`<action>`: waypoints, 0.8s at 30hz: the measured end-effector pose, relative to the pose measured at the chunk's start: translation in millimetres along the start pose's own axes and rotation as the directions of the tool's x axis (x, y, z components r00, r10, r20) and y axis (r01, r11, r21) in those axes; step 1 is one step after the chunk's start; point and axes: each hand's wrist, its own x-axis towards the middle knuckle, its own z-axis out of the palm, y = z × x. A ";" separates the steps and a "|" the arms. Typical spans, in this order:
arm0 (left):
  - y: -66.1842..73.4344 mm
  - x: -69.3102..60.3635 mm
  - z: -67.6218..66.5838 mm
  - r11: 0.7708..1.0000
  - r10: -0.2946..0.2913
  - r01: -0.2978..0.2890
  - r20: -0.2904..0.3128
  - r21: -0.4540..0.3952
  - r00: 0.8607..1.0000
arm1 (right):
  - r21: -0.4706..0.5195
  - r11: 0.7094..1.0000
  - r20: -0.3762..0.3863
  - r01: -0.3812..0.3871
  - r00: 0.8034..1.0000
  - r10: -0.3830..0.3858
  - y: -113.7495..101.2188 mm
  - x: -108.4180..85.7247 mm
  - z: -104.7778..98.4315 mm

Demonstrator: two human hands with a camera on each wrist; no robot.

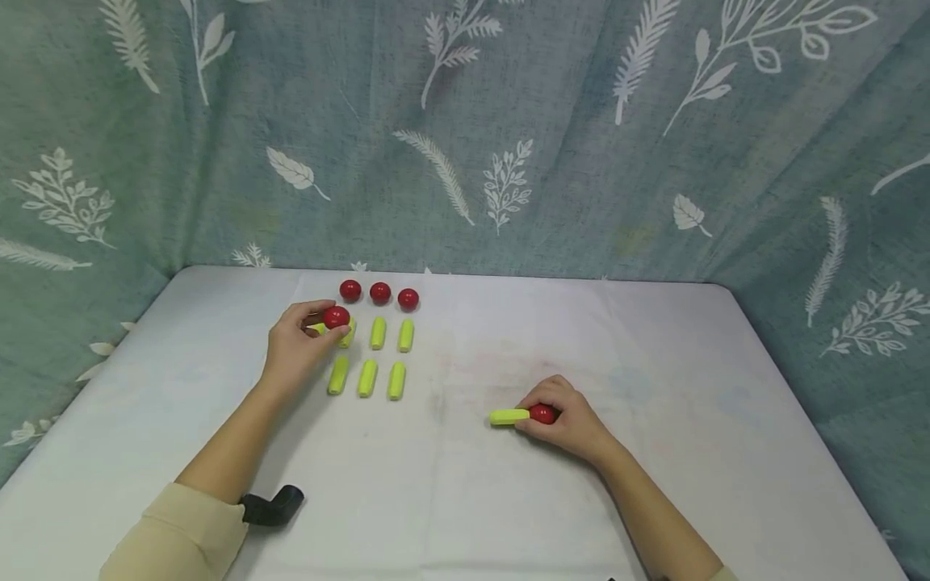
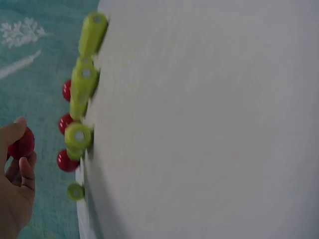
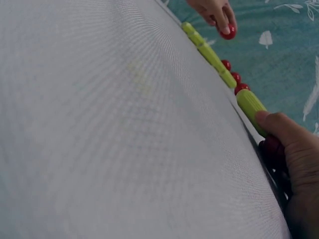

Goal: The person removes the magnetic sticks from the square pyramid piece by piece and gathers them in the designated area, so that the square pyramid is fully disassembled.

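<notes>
My left hand (image 1: 291, 343) pinches a red ball (image 1: 337, 316) between thumb and fingers, above the left end of a group of yellow-green sticks. In the left wrist view the same ball (image 2: 26, 143) shows between the fingertips, apart from the sticks. My right hand (image 1: 570, 420) grips a yellow-green stick (image 1: 508, 416) and a red ball (image 1: 542, 414) at its near end, low over the table. From the right wrist view, the thumb lies along the ribbed stick (image 3: 250, 110); the ball (image 3: 272, 144) is partly hidden by the hand, so whether they are joined I cannot tell.
Three red balls (image 1: 380, 293) form a row near the table's back edge. In front of them, yellow-green sticks (image 1: 367, 378) stand or lie in two rows. A white cloth covers the table (image 1: 465, 500). Behind hangs a green leaf-patterned curtain (image 1: 349, 145).
</notes>
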 end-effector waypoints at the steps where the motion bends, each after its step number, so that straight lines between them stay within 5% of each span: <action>1: -1.8 5.5 -2.3 1.000 -0.031 0.031 0.005 -0.007 1.000 | 0.002 1.000 0.003 -0.006 1.000 0.006 0.2 0.3 -0.2; 8: -21.1 46.4 -9.2 0.976 -0.208 0.208 0.001 -0.063 0.978 | 0.002 1.000 0.011 -0.020 1.000 0.020 0.0 1.6 -2.0; 14: -41.9 74.3 -9.0 0.963 -0.269 0.268 -0.008 -0.029 0.963 | 0.015 0.999 0.009 -0.033 0.999 0.033 1.0 2.4 -0.3; 24: -50.6 87.1 -4.4 0.947 -0.317 0.317 0.000 0.045 0.948 | 0.013 1.000 0.013 -0.022 1.000 0.022 -34.7 1.6 -8.7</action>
